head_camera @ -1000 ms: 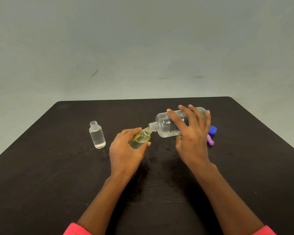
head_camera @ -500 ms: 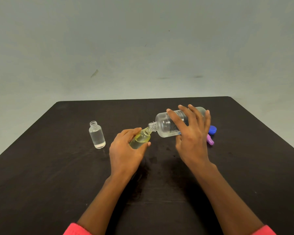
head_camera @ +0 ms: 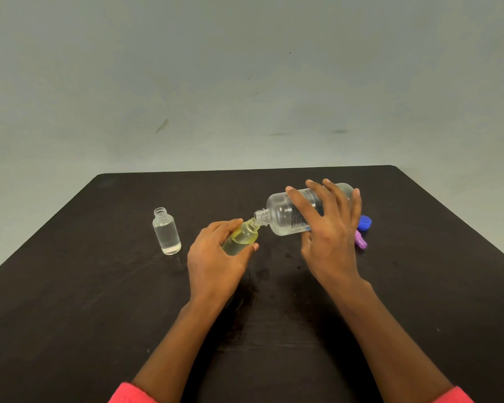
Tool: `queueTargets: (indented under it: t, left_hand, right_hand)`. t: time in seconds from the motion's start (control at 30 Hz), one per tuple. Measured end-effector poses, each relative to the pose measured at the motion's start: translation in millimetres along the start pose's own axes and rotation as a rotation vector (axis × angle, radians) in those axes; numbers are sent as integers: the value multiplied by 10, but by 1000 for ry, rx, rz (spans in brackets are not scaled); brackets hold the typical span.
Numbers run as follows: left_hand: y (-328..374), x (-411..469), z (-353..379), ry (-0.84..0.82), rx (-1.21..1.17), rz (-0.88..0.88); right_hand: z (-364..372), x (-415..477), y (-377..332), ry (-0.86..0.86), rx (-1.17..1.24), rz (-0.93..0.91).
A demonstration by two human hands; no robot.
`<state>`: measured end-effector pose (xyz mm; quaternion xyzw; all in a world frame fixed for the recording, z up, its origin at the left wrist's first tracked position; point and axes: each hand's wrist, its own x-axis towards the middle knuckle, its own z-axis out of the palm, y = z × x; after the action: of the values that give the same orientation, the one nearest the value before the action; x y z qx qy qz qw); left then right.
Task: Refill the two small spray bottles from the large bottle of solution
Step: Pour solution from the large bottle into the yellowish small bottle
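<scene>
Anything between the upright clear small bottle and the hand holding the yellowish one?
Nothing: in the head view only bare dark tabletop separates the uncapped clear small bottle from the left hand gripping the yellowish small bottle.

The right hand [head_camera: 329, 237] covers the middle of the large bottle [head_camera: 280, 213], so much of its label [head_camera: 296, 220] is hidden, and the print that shows is too small to read. Beside the large bottle's base, a blue cap [head_camera: 365, 223] and a purple piece [head_camera: 361, 243] peek out past that hand, their shapes mostly hidden. At the large bottle's mouth, the left hand [head_camera: 213, 263] wraps the lower part of the yellowish small bottle [head_camera: 242, 238], hiding its base. Whether liquid passes between the two mouths is too fine to tell. The worktop [head_camera: 99, 286] is cut off at the left, right and bottom edges, as are the pink sleeves [head_camera: 125, 394] at the bottom.
</scene>
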<state>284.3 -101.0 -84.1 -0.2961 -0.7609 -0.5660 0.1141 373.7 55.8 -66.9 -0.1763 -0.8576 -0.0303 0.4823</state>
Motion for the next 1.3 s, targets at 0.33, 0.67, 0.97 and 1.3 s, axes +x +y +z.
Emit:
queueTargets:
  t: [0.33,0.67,0.97,1.3]
  left_hand:
    - [1,6,10,3,4,3]
    - [2,1,8,0,12,0]
    - [10,0,7,1,13,0]
    - [0,3,10,2,9,-9]
  right_hand:
    - [1,1,3,7,7,-2]
    - [-2,-1,0,3,-4,-1]
    - [-7,-1,-3,5,-1,2]
    - [1,0,1,5,8,0]
